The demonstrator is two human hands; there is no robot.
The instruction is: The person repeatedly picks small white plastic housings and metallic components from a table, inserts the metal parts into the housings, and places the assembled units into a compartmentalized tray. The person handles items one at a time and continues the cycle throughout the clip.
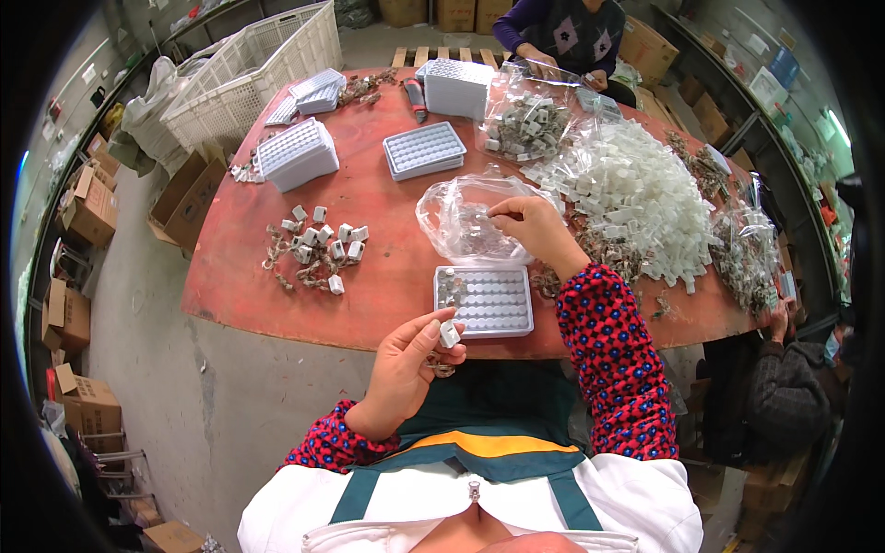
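Note:
Near the table's front edge, my left hand (403,364) is closed on a small white plastic housing (449,335), pinched between thumb and fingers. A brownish coiled lead (442,369) hangs below that hand. My right hand (535,230) reaches over an open clear plastic bag (442,217), its thumb and forefinger pressed together. Whatever they may hold is too small to make out. Between the hands lies a white tray with rows of pockets (498,304); a few small clear pieces (451,286) rest at its left side.
Left on the red table (369,313) lies a pile of white housings with leads (318,244). Stacked trays (297,155) stand behind it. A large heap of translucent parts (636,194) covers the right side. Across the table sits another person (572,37); another (784,396) is at the right.

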